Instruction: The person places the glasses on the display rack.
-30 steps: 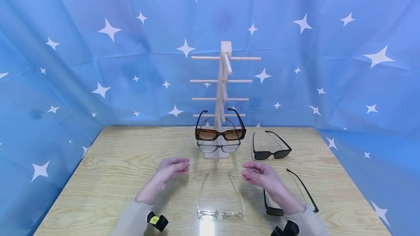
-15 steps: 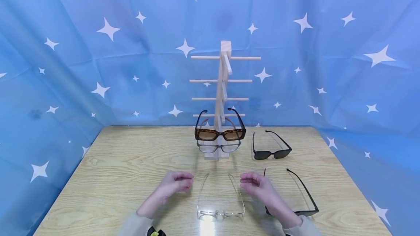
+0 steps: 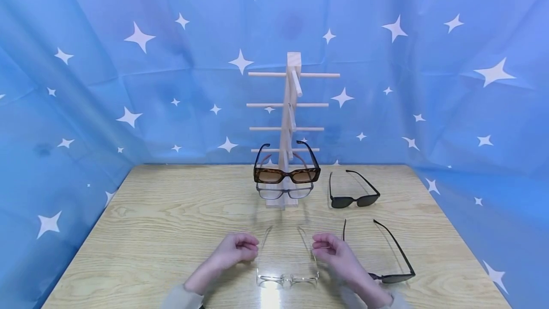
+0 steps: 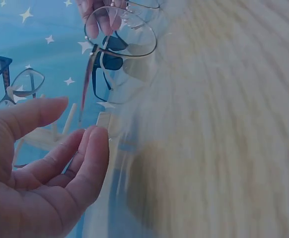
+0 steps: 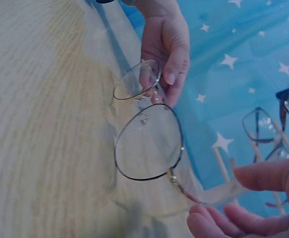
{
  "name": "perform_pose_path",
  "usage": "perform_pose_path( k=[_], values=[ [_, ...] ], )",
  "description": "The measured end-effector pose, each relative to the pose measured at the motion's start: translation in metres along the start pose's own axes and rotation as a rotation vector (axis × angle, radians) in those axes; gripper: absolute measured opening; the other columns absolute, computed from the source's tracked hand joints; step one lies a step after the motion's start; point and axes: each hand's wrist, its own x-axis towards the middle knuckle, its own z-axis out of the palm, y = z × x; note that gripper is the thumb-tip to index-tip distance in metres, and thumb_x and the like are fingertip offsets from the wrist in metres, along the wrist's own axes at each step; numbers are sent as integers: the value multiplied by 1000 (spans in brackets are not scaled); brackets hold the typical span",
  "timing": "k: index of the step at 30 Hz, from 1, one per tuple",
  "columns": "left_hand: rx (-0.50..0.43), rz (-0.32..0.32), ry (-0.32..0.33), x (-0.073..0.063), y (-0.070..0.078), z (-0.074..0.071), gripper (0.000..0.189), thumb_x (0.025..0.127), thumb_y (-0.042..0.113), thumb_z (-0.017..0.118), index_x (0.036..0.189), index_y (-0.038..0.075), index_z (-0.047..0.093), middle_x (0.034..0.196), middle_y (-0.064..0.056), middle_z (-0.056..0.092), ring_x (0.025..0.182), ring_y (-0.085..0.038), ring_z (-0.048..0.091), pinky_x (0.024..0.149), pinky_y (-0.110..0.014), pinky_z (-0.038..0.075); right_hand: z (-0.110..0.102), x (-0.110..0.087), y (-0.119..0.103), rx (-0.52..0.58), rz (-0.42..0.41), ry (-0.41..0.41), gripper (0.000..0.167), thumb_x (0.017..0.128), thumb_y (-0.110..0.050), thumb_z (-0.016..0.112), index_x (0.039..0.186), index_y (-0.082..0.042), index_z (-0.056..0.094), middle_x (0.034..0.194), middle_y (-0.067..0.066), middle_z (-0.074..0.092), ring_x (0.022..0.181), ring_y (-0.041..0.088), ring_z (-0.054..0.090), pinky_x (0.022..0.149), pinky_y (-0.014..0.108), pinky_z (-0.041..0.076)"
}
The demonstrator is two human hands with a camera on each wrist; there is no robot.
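A pair of thin wire-framed clear eyeglasses [image 3: 293, 279] lies on the table with its arms spread toward the stand; its lenses [image 5: 149, 144] show large in the right wrist view. My left hand [image 3: 237, 250] is beside the glasses' left arm, thumb and fingers apart around the tip in the left wrist view. On the other side, my right hand [image 3: 336, 254] is at the right arm, with a gap between thumb [image 5: 266, 174] and fingers [image 5: 216, 220]. Neither hand visibly grips the frame.
Behind, a wooden display stand [image 3: 288, 123] with pegs bears tortoiseshell sunglasses [image 3: 286, 175] above grey-framed glasses [image 3: 285, 193]. Two black sunglasses lie at right: one pair [image 3: 354, 201] near the stand, another pair [image 3: 394, 278] close to my right forearm. A starry blue cloth [image 3: 171, 61] hangs behind the table.
Both hands have moved down toward me and slightly inward, coming alongside the arms of the clear glasses. The glasses and the stand keep their places.
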Motion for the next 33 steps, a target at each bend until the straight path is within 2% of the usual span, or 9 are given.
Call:
perform_pose_path(
  k=[9, 15, 23, 33],
  values=[
    [38, 24, -18, 2, -6, 3, 34, 77, -4, 66, 106, -18, 57, 89, -10, 64, 78, -16, 59, 66, -19, 52, 3, -3, 9, 37, 14, -62, 46, 81, -1, 65, 119, 17, 46, 101, 18, 60, 88, 27, 60, 73, 22, 52],
    [75, 35, -23, 2, -8, 5, 31, 78, -2, 67, 104, -17, 58, 85, -9, 63, 75, -15, 58, 64, -19, 52, 6, -2, 13, 70, 9, -96, 46, 81, 4, 63, 119, 21, 45, 93, 15, 62, 83, 23, 62, 71, 22, 53],
    [4, 13, -50, 0, -6, 8, 32, 78, -1, 67, 105, -16, 57, 83, -11, 62, 72, -14, 60, 66, -27, 56, 9, -2, 18, 122, 14, -124, 41, 85, 4, 61, 117, 24, 44, 83, 10, 61, 72, 16, 62, 64, 23, 53],
    [-80, -29, -68, 0, -5, 9, 30, 80, -2, 64, 104, -17, 55, 78, -8, 63, 69, -14, 63, 66, -30, 57, 10, -1, 20, 175, 29, -126, 34, 85, 6, 57, 113, 24, 46, 82, 12, 64, 70, 13, 62, 59, 20, 52]
  ],
)
